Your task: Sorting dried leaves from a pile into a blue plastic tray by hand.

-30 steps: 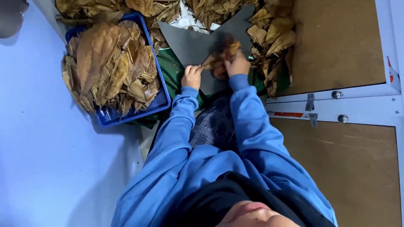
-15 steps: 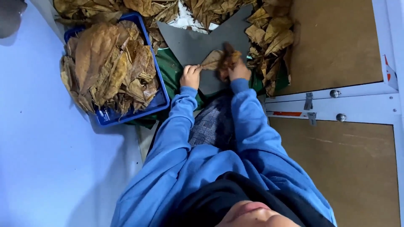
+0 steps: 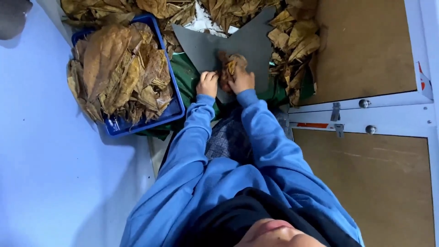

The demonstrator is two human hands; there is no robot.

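Both hands press a dry leaf [image 3: 231, 66] flat on the grey sheet [image 3: 249, 43]: left hand [image 3: 208, 84] pins its edge, right hand [image 3: 241, 81] grips it; crate [image 3: 176, 103] beside for stock.

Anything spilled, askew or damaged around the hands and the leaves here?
The dried leaves overfill the blue crate and hang over its left rim. More loose leaves crowd the edge of the grey sheet. Both hands, left hand and right hand, press a crumpled leaf there. Nothing looks broken.

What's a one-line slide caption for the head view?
Both hands, left hand and right hand, press a crumpled dried leaf on a grey sheet beside a blue crate.
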